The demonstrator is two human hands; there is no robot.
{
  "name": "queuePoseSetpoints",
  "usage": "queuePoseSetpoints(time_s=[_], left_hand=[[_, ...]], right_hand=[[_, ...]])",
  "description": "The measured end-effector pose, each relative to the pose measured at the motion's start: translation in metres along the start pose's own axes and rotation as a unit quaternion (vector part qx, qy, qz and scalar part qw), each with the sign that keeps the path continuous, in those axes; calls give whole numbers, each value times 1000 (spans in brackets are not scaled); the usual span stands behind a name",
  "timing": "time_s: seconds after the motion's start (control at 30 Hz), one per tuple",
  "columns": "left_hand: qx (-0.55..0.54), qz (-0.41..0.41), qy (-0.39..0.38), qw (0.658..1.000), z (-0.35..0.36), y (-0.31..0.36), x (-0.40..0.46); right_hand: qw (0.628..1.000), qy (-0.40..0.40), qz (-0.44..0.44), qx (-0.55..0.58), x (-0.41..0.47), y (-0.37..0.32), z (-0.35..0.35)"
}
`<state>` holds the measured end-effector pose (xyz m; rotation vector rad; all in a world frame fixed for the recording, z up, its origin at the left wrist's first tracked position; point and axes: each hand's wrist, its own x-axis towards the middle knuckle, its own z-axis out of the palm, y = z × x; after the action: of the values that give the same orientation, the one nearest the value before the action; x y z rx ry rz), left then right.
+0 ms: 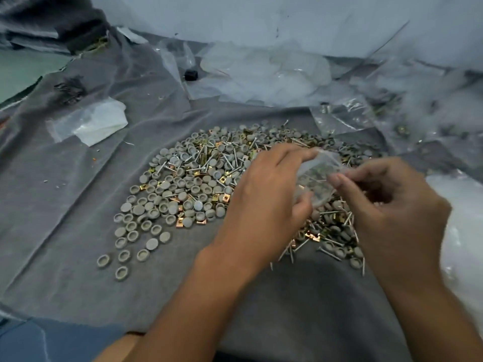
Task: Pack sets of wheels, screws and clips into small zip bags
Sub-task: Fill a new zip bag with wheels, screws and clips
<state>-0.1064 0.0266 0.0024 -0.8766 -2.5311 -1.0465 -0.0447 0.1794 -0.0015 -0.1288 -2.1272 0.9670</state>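
Note:
A heap of small grey wheels [167, 194], brass clips [224, 198] and long silver screws [206, 165] is spread over a grey cloth [78, 205]. Above the heap's right side, both hands hold one small clear zip bag [317, 176]. My left hand [264, 202] grips the bag's left side between fingers and thumb. My right hand [392, 205] pinches the bag's right edge with its fingertips. Grey parts show faintly through the bag. The heap under the hands is partly hidden.
Empty clear bags [91, 122] lie on the cloth at the left. A mound of plastic bags [264, 71] and a small black object [190, 74] sit at the back. Filled bags [392, 118] pile up at the right, with white plastic [462, 231] beside my right arm.

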Motion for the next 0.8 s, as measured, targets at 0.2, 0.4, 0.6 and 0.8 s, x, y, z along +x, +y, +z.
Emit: queuePoseSetpoints(time_s=[0.2,0.4,0.6,0.8], left_hand=[[1,-2,-9,1000,0,3,3],[-23,-21,27,999,-5,2,6],[-28,-24,40,999,-11,-1,7],[-26,-21,22,999,-9,3,4]], right_hand=[[999,-2,-8,43,0,0,1],[990,35,34,129,4,3,-3],[989,59,-26,132,4,2,-4],[977,145,-110,114,7,-5,-3]])
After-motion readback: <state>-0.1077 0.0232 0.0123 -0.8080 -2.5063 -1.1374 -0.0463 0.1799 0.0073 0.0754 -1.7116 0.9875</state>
